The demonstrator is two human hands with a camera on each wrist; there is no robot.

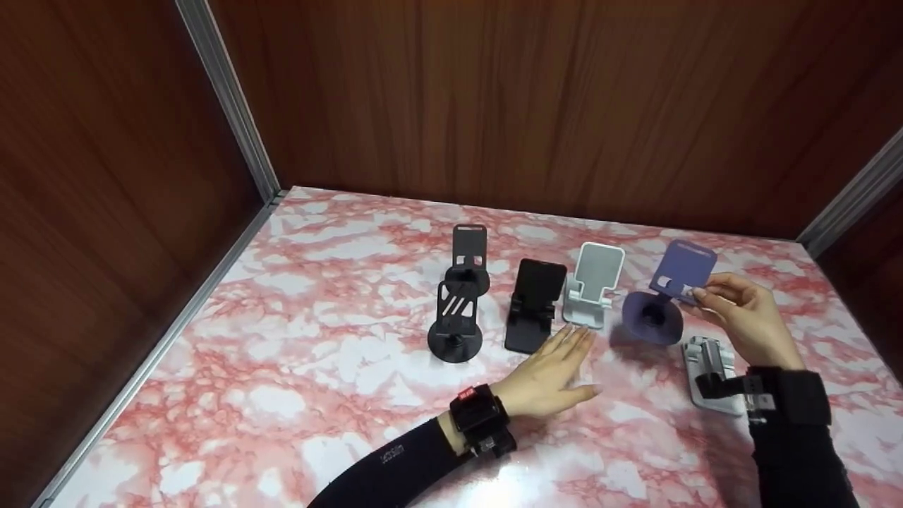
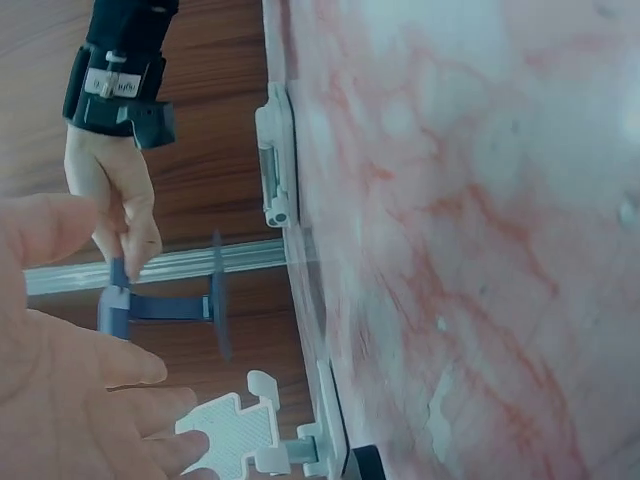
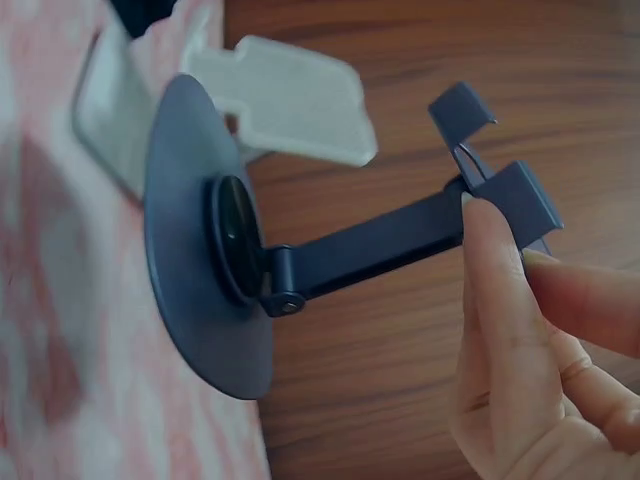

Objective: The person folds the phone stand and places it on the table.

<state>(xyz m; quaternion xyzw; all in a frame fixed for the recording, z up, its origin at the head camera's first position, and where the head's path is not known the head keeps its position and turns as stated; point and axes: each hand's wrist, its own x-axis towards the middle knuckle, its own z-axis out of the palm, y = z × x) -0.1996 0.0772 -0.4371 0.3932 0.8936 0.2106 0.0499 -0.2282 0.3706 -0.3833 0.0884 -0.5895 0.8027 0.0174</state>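
My right hand [image 1: 751, 317] pinches a purple phone stand [image 1: 684, 267] by the lower edge of its cradle. Its round base hangs tilted, apart from the table, as the left wrist view shows. Close up in the right wrist view, the stand's arm [image 3: 375, 240] joins the base [image 3: 190, 260] at a hinge, and thumb and fingertips [image 3: 490, 225] grip the cradle's lip. My left hand [image 1: 550, 381] has its fingers extended and holds nothing. Its fingertips are just in front of a white phone stand [image 1: 601, 268] and beside a black folding phone stand [image 1: 540, 286]; contact cannot be told.
Two black round-based phone stands, a rear one [image 1: 469, 243] and a front one [image 1: 455, 346], stand on the left. A folded whitish phone stand [image 1: 695, 356] lies near my right wrist. The marbled table [image 1: 317, 317] meets a wooden back panel [image 1: 494, 106].
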